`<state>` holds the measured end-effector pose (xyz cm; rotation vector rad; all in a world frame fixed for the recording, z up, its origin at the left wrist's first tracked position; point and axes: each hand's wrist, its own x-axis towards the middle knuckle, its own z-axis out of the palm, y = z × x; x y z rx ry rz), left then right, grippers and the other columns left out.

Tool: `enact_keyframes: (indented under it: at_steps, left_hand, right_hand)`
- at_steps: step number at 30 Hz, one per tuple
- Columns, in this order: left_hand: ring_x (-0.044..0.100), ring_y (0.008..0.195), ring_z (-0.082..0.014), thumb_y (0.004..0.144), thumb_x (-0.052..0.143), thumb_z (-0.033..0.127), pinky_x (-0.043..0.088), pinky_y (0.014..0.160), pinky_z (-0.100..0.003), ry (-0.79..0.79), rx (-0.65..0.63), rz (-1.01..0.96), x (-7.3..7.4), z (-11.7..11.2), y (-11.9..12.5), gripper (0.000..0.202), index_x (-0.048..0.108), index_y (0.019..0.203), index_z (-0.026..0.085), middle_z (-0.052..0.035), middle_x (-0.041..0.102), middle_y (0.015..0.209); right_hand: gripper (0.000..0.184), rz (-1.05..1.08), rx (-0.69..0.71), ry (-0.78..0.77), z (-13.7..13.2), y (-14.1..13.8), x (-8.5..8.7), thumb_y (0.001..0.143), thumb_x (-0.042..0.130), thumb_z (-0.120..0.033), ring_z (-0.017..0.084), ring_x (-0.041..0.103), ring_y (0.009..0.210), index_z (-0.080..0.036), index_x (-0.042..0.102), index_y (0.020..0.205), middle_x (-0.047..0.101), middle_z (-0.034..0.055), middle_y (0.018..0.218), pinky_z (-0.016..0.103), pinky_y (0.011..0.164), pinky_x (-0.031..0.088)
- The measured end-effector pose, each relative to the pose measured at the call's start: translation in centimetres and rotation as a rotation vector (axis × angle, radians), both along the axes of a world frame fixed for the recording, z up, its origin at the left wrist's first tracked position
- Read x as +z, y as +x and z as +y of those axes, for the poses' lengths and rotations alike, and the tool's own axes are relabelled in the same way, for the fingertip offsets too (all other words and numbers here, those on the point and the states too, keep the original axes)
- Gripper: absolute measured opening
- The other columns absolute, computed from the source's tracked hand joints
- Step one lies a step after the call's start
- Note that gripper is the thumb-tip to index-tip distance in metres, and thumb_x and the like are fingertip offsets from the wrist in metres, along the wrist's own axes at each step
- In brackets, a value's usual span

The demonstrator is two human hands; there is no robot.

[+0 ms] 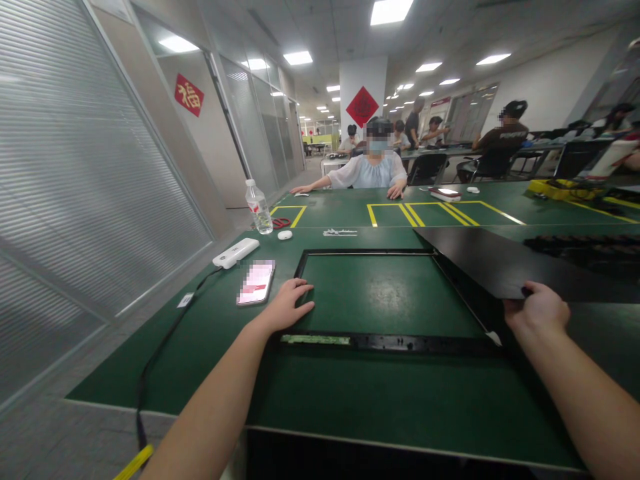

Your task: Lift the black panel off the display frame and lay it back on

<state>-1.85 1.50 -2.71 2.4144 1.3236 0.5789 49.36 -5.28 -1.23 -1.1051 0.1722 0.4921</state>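
Note:
A black rectangular frame [400,343] lies flat on the green table, with a green strip along its near side. My left hand [290,305] rests over the frame's left side, thumb and fingers apart. At the right, my right hand [537,310] grips the near edge of a thin dark flat panel [490,260]. That panel is tilted and raised over the frame's right side, covering part of the table behind it. A small whitish piece [493,338] sits at the frame's near right corner.
Left of the frame are a phone [256,283], a white power strip [236,253] with a black cable, a water bottle [259,208] and red-handled scissors [281,223]. Small white pieces [340,233] lie behind the frame. A person [373,170] sits across the table.

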Motion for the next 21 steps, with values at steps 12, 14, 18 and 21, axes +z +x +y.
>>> enact_keyframes:
  at_steps: [12,14,18,21]
  left_hand:
    - [0.049,0.138,-0.0363,0.088,0.061,0.046,0.037,0.119,-0.056,-0.017,0.009,0.005,0.3,-0.2,0.1,0.051,0.068,0.131,0.019,-0.0180,0.056,0.144]
    - [0.049,0.138,-0.0363,0.088,0.061,0.046,0.036,0.119,-0.056,-0.020,0.005,-0.001,0.3,-0.2,0.1,0.051,0.068,0.131,0.018,-0.0185,0.056,0.144]
    - [0.049,0.138,-0.0366,0.088,0.062,0.046,0.036,0.120,-0.057,-0.020,0.003,-0.029,0.2,-0.2,0.1,0.051,0.069,0.130,0.019,-0.0185,0.056,0.144]
    - [0.051,0.137,-0.0368,0.087,0.064,0.047,0.036,0.119,-0.057,-0.012,0.003,-0.050,0.2,-0.2,0.1,0.050,0.070,0.128,0.020,-0.0180,0.057,0.143]
  right_hand:
    - [0.039,-0.026,0.031,-0.011,0.0,-1.9,0.0,0.075,0.059,0.003,0.010,0.068,0.076,-0.027,0.044,0.096,0.064,-0.0067,0.099,0.023,0.061,0.060]
    - [0.039,-0.009,0.061,-0.023,-0.2,-2.1,-0.1,0.077,0.061,0.001,0.009,0.068,0.075,-0.028,0.041,0.095,0.063,-0.0064,0.101,0.022,0.061,0.059]
    - [0.040,0.014,0.115,-0.029,-0.2,-1.9,-0.4,0.078,0.059,-0.001,0.008,0.068,0.073,-0.030,0.038,0.095,0.063,-0.0066,0.103,0.022,0.061,0.058]
    - [0.038,0.021,0.151,-0.032,0.0,-1.4,-0.7,0.079,0.057,-0.002,0.008,0.068,0.072,-0.031,0.038,0.096,0.063,-0.0066,0.104,0.019,0.058,0.056]
